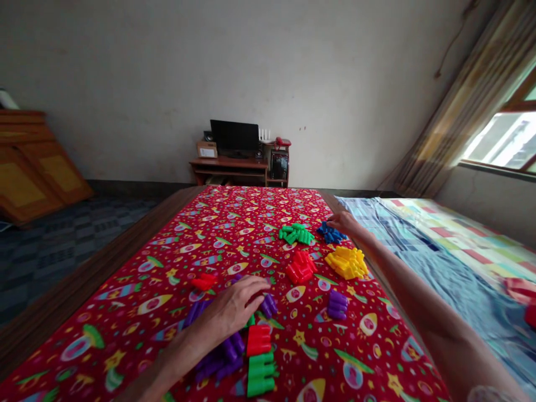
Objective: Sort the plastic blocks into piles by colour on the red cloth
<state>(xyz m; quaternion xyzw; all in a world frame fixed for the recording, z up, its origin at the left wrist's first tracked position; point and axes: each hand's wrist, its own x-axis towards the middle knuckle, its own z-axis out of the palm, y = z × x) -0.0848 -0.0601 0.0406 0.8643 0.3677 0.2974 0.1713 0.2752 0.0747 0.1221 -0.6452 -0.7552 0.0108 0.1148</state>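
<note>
Red cloth [234,223] printed with rockets and stars covers the counter [125,245], whose wooden edge shows along the left side. Seen from the head camera, a bed [439,251] with a pale checked sheet lies along the right side, under a curtain [460,106] and a bright window [502,139]. A dark monitor [234,138] stands against the far wall, and a wooden cabinet [33,167] sits far left.

Sorted heaps of plastic pegs lie on the right half of the cloth: green pegs [296,234], blue pegs [330,233], red pegs [300,267] and yellow pegs [347,262], each heap apart from its neighbours.

Reaching far forward, the right hand [345,222] has its fingers on the blue pegs. Its grip is curled down over the heap, and I cannot tell whether it has pinched any.

Nearer, the left hand [234,312] lies palm down over a scatter of purple pegs [221,354]. Its grip is flat and spread, closed on nothing, with the fingertips beside another purple peg [268,305]. A red block [258,340] and a green block [260,373] sit just right of its wrist. One loose red peg [204,281] lies ahead to the left, and a small purple cluster [337,305] lies well to the right.
</note>
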